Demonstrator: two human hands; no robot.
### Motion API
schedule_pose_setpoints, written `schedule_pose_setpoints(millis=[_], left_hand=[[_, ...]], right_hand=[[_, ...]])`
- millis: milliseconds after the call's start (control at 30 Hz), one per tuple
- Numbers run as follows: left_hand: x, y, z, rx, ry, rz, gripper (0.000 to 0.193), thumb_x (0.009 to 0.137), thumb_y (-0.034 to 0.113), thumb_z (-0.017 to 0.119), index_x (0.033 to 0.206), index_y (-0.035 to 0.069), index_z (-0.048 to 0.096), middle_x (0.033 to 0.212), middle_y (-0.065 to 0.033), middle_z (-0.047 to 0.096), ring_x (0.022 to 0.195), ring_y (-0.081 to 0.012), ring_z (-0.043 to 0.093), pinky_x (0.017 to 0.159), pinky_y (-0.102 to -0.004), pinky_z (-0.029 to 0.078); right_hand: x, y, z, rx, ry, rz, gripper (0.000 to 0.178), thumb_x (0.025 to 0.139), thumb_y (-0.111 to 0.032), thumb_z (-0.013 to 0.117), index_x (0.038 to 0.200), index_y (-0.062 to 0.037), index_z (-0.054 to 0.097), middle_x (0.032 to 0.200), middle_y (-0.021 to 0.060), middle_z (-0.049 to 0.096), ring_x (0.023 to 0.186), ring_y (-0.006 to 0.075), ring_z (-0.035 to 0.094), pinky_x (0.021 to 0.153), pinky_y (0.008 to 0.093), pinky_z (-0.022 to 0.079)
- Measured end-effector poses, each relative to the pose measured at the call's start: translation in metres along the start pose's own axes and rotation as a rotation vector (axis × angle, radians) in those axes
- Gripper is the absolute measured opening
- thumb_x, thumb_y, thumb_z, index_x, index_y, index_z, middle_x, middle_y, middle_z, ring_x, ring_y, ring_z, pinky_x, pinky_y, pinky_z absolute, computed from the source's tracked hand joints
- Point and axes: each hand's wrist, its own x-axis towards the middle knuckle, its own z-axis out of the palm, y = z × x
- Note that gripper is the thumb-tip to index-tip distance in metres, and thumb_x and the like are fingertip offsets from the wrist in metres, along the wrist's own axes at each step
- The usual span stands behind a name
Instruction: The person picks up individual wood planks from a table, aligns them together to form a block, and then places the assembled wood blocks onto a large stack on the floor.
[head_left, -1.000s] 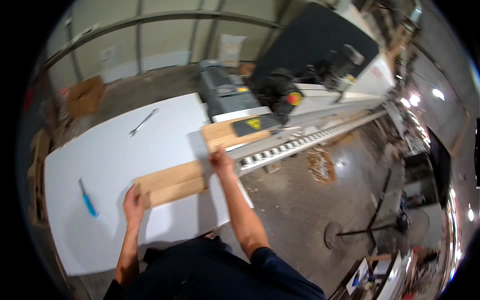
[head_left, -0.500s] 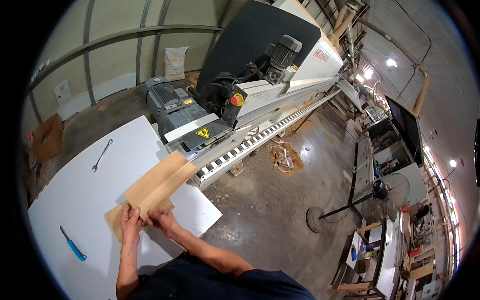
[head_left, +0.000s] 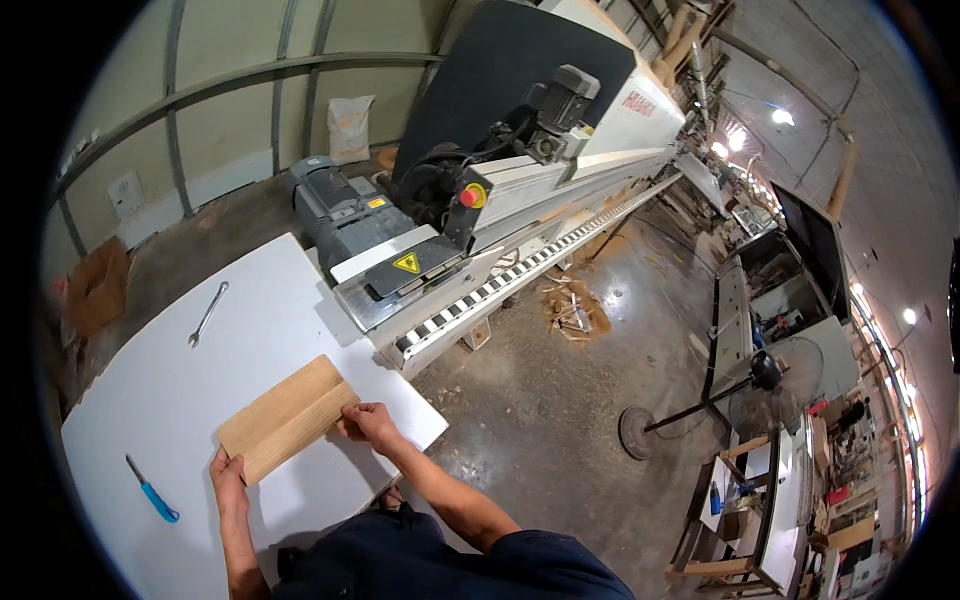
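Two light-brown wooden boards [head_left: 290, 412] lie together at a slant over the white tabletop, their long edges nearly parallel. One seems to overlap the other, but I cannot tell how far. My left hand [head_left: 229, 478] is closed on the near left corner, its thumb on top. With fingers curled, my right hand [head_left: 370, 424] pinches the right end of the boards. Left of them on the white table [head_left: 160, 390] is a knife with a blue handle [head_left: 157, 501]. Farther back lies a metal wrench [head_left: 207, 315].
Beyond the table's right side stands a long machine with a roller conveyor [head_left: 490, 290], a grey motor [head_left: 335, 205] and a red stop button [head_left: 471, 196]. A pedestal fan [head_left: 636, 432] is on the concrete floor at right, near a workbench [head_left: 770, 510]. Scraps [head_left: 575, 310] lie on the floor.
The boards, crossed at an angle before, now lie lined up and nearer to me. My right hand has moved right to their end; my left hand has shifted left and down to the corner.
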Motion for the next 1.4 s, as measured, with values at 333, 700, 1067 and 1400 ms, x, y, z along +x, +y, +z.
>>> schedule_pose_setpoints(millis=[333,700,1067,1400], left_hand=[[-0.022,0.008,0.013,1.242,-0.042,0.357,0.079,0.068,0.018,0.078,0.135,0.0,0.039,0.136,-0.0277,0.033,0.123,-0.0384,0.039,0.099,-0.0388,0.041],[-0.028,-0.001,0.013,1.326,0.113,0.379,0.067,0.071,0.008,0.072,0.13,-0.004,0.043,0.126,-0.0254,0.047,0.111,-0.0384,0.051,0.092,-0.0402,0.046],[-0.02,-0.011,0.004,1.276,0.102,0.547,0.063,0.069,0.004,0.072,0.126,-0.004,0.048,0.122,-0.0248,0.05,0.111,-0.039,0.05,0.094,-0.04,0.044],[0.007,-0.027,-0.018,0.473,0.154,0.171,0.075,0.082,0.004,0.06,0.143,-0.007,0.016,0.128,-0.0206,0.05,0.114,-0.0253,0.05,0.096,-0.0317,0.04]], right_hand=[[0.007,0.008,-0.049,-1.012,0.112,-0.838,0.054,0.071,-0.01,0.073,0.12,0.0001,0.052,0.101,0.0158,0.059,0.082,0.0302,0.061,0.073,0.0372,0.051],[0.001,-0.007,-0.02,-1.059,0.133,-0.742,0.03,0.072,-0.011,0.07,0.101,-0.0062,0.065,0.089,0.0155,0.064,0.08,0.032,0.063,0.071,0.0382,0.051],[0.005,0.0,-0.029,-1.023,0.09,-0.808,0.024,0.074,-0.012,0.069,0.096,-0.0044,0.065,0.088,0.0138,0.063,0.076,0.0281,0.062,0.069,0.0358,0.05],[0.02,-0.019,-0.03,-0.689,0.081,-0.539,0.05,0.085,-0.035,0.067,0.113,0.0061,0.057,0.091,0.0118,0.066,0.08,0.02,0.062,0.072,0.0311,0.05]])
